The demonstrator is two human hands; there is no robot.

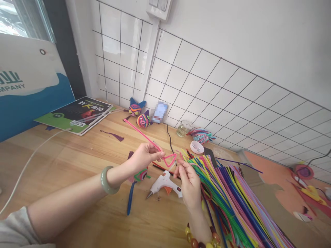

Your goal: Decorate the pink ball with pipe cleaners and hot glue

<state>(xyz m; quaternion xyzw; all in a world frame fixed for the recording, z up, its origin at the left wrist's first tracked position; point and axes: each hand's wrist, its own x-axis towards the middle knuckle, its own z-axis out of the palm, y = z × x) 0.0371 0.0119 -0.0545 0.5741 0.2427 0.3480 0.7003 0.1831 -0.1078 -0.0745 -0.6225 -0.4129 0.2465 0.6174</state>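
Note:
My left hand pinches a bright pink pipe cleaner between thumb and fingers. One end is bent into a small triangular loop; the long straight part points up and left. Close beside the loop, my right hand has its thumb and fingertips drawn together, and what they hold, if anything, is too small to make out. Below the hands lies a white hot glue gun, nozzle to the left. A colourful pipe-cleaner figure with a blue tail is partly hidden behind my left wrist.
A large bundle of pipe cleaners spreads along the right. Several finished striped figures, including a blue-eared one, stand by the wall grid, near a phone, a glass jar and a small dish. Magazines lie at left.

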